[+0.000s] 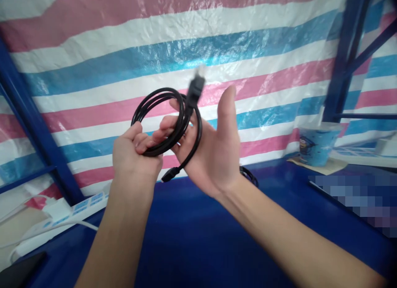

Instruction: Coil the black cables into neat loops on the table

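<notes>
My one camera sits on my head, looking forward and slightly down, close over my own forearms. My left hand (133,153) shows at nine o'clock of centre, my right hand (214,151) at centre, the striped tarp (93,73) fills twelve o'clock.

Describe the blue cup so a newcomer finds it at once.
Start at the blue workbench in front of the striped tarp wall and go to its far right side. The blue cup stands on a tan sheet, the only upright printed container there.
</notes>
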Demonstrator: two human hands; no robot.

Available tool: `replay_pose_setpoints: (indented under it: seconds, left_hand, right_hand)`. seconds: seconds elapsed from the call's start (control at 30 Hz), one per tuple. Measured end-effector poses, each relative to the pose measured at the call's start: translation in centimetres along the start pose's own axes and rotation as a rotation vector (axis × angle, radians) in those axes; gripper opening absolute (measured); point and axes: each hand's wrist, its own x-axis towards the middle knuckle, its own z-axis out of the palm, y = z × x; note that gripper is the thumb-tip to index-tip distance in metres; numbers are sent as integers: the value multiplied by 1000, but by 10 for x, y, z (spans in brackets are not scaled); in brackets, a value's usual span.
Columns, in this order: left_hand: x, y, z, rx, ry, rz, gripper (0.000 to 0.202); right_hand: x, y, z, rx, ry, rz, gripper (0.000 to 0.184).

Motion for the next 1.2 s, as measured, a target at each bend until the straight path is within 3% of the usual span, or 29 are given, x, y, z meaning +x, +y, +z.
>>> replay_pose_setpoints:
  seconds: [0.07,0.13,0.23,0.27,0.37,0.43,0.5,0.6,0.73,0.93,1.07,1.2]
  left_hand:
    - [2,-4,-1,-70,49,13,35]
    - [1,-10,1,-118,72,11,35]
    - [-2,-16,4,-88,-30,-29,28]
    - [-2,-16,4,-38,-95,-36,23]
    - [-4,-7,1,246,-269,-33,14]
    - [-7,0,-1,463,-315,-38,11]
    - [-10,4,-1,598,-324,-25,9]
    - [-15,4,3,572,-270,95,10]
    - [-14,4,5,297,-185,221,14]
    - [-8,-2,5,24,-74,143,24]
    - [-9,-4,6,175,-186,160,15]
    - [-12,4,1,552,-244,161,18]
  right_hand:
    - [-1,10,3,-50,65,-54,30]
    - [2,14,3,-126,201,-104,29]
    - [7,-1,-4,-236,358,-115,15]
    - [8,-10,-7,-282,340,-90,9]
    - [6,-45,-18,-510,101,114,5]
    - [2,-63,-23,-673,-56,242,10]
    - [-1,-72,-25,-766,-134,297,15]
    - [-1,-68,-23,-756,-71,244,11]
    - [5,-49,-15,-627,109,34,10]
    - [9,-34,-13,-605,157,-93,16]
    - [7,-41,-18,-757,248,-85,22]
    - [3,-54,-18,-1091,168,111,20]
